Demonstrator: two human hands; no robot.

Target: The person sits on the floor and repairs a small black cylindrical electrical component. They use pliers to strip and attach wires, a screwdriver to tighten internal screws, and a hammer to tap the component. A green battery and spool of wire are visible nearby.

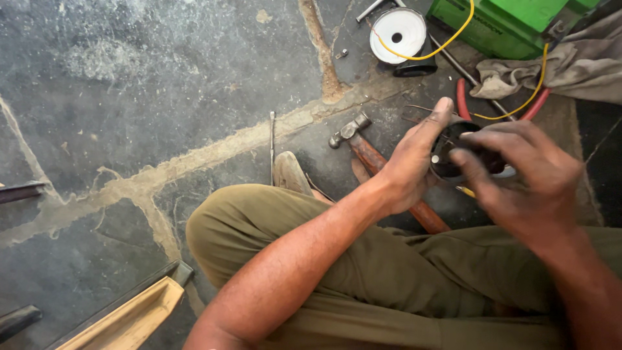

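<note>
Hands meet at right of the frame: left hand [408, 165] is clamped around a dark round cup-like part [453, 155], open mouth facing up toward the camera, while right hand [518, 175] pinches its near rim.

The dark round cup-shaped part [453, 155] sits between the fingers of the left hand [408, 168] and right hand [525, 181]. The wooden-handled steel hammer [379, 162] lies on the cracked stone floor [162, 97] just below the left fingers. Beyond the fingertips lie the red-handled pliers [463, 100], the white wire spool [398, 32] and the green metal box [505, 26]; the crumpled grey cloth [570, 68] lies beyond the right fingers.
</note>
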